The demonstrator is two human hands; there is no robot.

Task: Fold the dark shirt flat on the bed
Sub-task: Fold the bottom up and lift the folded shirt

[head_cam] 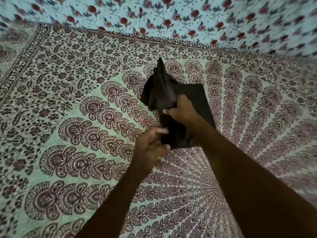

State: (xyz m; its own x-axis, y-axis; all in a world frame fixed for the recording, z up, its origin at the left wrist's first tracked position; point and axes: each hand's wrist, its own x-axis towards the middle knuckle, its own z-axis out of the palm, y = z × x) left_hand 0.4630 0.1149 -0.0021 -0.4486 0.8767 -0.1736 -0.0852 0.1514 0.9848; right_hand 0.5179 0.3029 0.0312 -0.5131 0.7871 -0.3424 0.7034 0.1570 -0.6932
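1 shirt (193, 96); 1 left hand (151, 143); 1 right hand (181, 111); 1 bedspread (82, 121); 1 sheet (171, 14).

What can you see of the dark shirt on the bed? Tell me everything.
The dark shirt is plain black, soft-looking cloth, partly folded. One flat, straight-edged part lies on the patterned bedspread; a bunched flap rises to a point on its far side. The right hand grips the flap's base, and the left hand holds the near edge. No buttons or print show.

dim, soft indoor light; motion blur smears the upper corners, wide-angle bending at edges; centre fairly sharp.
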